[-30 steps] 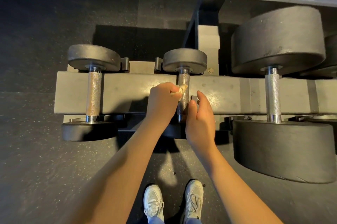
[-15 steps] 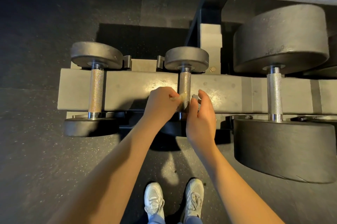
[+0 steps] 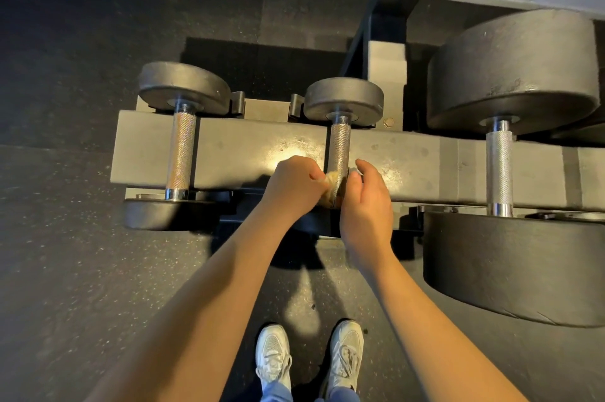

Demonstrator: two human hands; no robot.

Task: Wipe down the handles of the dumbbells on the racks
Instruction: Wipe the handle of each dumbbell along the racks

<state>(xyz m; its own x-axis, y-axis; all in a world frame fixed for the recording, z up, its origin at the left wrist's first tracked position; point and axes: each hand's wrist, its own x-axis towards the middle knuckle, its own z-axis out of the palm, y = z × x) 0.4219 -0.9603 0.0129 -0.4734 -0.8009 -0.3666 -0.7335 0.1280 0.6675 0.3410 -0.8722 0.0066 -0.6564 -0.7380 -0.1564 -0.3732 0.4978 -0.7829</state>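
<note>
Nearest me, a pair of white mesh sneakers is standing on the speckled black rubber floor, and two bare forearms are reaching out over them to the low rack. The left hand is holding a crumpled tan cloth in a pinching grip, pressing it against the near end of the knurled steel handle of the small middle dumbbell. The right hand is curling its grip in from the other side and seems to be pinching the cloth's other end, though that end is mostly hidden. The handle is lying across the dark steel rack beam. I judge this handle's wipe to be under way at its near end, with the far stretch bare. Next, the cloth is going to need working along the knurling toward the far disc, kept snug. Farther off, the left dumbbell's handle and the big right dumbbell's handle are waiting.
</note>
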